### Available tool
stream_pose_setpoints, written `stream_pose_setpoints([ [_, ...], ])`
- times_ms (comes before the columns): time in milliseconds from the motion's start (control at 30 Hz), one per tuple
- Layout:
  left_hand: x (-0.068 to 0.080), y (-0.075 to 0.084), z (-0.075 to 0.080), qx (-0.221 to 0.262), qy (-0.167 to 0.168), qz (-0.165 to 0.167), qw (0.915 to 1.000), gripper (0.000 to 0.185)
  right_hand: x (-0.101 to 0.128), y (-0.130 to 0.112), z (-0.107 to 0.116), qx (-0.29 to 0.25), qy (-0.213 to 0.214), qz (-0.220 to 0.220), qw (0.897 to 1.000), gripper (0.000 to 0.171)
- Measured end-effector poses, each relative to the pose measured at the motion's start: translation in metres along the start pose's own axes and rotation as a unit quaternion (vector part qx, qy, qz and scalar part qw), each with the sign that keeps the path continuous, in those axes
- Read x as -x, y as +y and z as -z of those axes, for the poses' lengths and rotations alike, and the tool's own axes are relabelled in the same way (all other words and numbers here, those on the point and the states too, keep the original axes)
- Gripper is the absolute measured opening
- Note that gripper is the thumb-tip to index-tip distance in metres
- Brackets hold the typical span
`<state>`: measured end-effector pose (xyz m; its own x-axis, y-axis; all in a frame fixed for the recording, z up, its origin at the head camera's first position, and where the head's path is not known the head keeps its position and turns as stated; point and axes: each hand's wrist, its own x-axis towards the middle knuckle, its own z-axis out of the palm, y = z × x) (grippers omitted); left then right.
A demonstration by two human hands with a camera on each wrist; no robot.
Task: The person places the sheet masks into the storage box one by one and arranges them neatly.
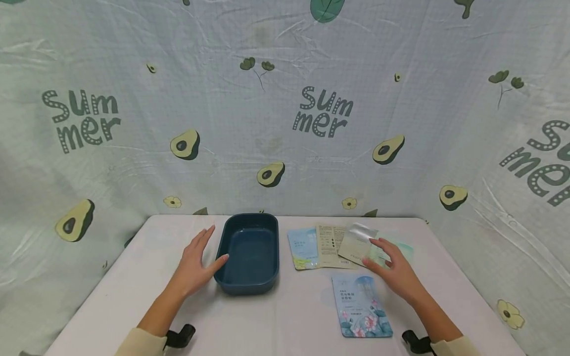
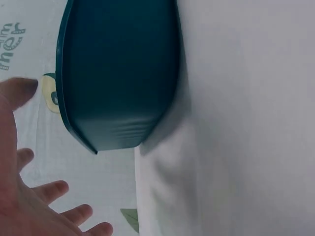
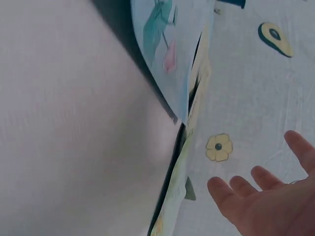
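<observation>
The left hand (image 1: 193, 269) has its fingers wide, thumb by the left rim of a dark blue, glossy, rounded rectangular basin (image 1: 249, 252); contact is unclear. Right of the basin, the right hand (image 1: 396, 274), fingers parted and bent, partly hides a flat pale green packet (image 1: 378, 254). Between them overlap a silver-and-cream foil packet (image 1: 355, 244), a cream printed packet (image 1: 328, 244) and a light blue packet (image 1: 304, 244). A blue flowered packet (image 1: 362, 306) lies to the basin's near right. The basin opens upward on the whitish worktop (image 1: 294, 316), long axis running away from the person.
</observation>
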<state>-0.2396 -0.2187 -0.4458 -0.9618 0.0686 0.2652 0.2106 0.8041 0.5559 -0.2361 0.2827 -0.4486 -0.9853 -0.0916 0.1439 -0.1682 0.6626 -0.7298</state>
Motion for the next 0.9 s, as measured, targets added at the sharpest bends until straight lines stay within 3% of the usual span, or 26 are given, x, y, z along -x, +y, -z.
stream_pose_setpoints([
  [233, 0.007, 0.003, -0.003, 0.053, -0.013, 0.029, 0.9981, 0.074, 0.006, 0.001, -0.006, -0.031, -0.036, -0.068, 0.997, 0.075],
  [367, 0.009, 0.002, -0.007, 0.083, -0.004, 0.039, 0.9958, 0.063, 0.014, -0.005, -0.008, -0.036, -0.052, -0.115, 0.991, 0.078],
  [567, 0.011, 0.0, -0.01, 0.125, 0.001, 0.074, 0.9894, 0.055, 0.021, -0.003, -0.011, -0.03, -0.058, -0.14, 0.988, 0.078],
  [700, 0.01, 0.0, -0.011, 0.148, -0.005, 0.119, 0.9818, 0.05, 0.023, 0.002, -0.011, -0.018, -0.058, -0.146, 0.987, 0.078],
  [900, 0.01, 0.0, -0.014, 0.21, -0.026, 0.168, 0.9629, 0.049, 0.023, 0.008, -0.013, 0.004, -0.067, -0.141, 0.988, 0.075],
])
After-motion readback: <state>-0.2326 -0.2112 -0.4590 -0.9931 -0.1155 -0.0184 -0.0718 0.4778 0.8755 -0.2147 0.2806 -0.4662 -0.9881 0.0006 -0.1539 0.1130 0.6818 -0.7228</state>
